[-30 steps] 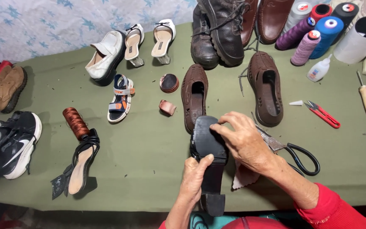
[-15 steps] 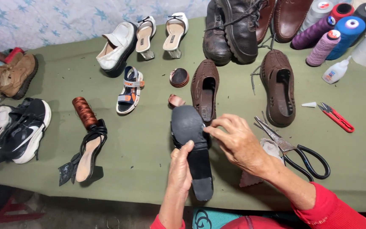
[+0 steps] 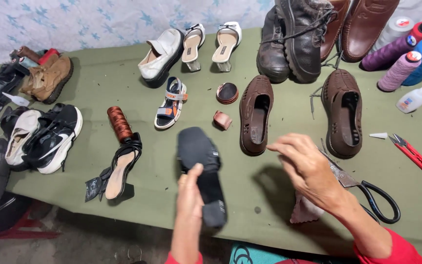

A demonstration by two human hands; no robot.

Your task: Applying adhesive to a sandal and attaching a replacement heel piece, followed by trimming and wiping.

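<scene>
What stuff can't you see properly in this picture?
- Head view: the black shoe shows only its sole; its upper faces away, and the left hand covers its middle.
- Scissors: blades hidden under the right hand.
- Thread cones: cut off by the right edge.

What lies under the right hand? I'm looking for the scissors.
Under the right hand lie black-handled scissors; their handle loops and pivot show, the blade tips are covered. A pinkish scrap sits beneath the wrist on the green table.

Bare cloth between black sole [image 3: 199, 166] and brown shoe [image 3: 256, 115].
</scene>
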